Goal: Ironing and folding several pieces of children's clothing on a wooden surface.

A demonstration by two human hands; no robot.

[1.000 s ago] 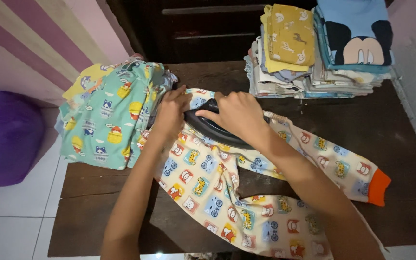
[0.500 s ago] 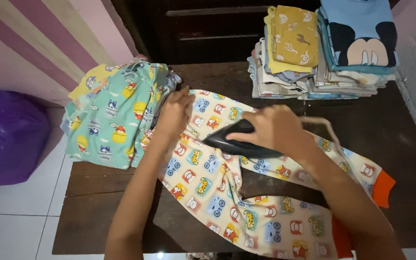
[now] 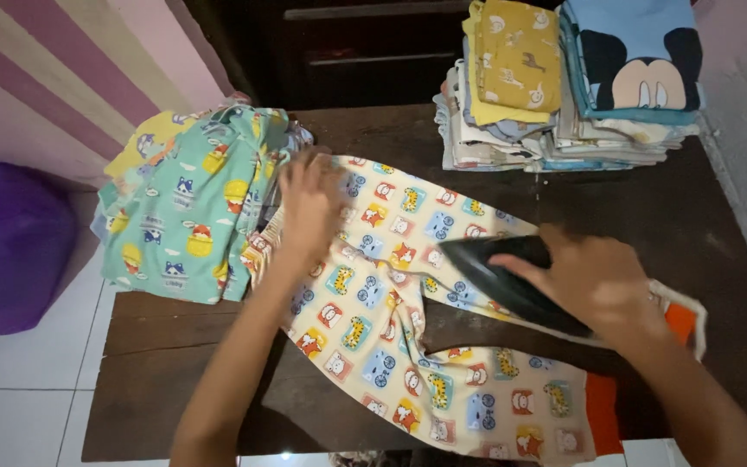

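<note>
Iron (image 3: 512, 281) farther down trouser leg (image 3: 477, 259), right hand (image 3: 594, 281) gripping.

Cream cotton kids' pants (image 3: 408, 285) w/ multicolour cartoon squares & orange cuffs, black iron (image 3: 512, 281), mint animal-print fabric pile (image 3: 188, 216), dark brown wooden table (image 3: 702, 225), purple plastic bag (image 3: 10, 246).

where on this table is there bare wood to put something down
Bare wood shows on the table right of the patterned pants, below the folded stacks, and at the front left corner under the teal pile. The middle is crowded by both hands and the iron.
</note>
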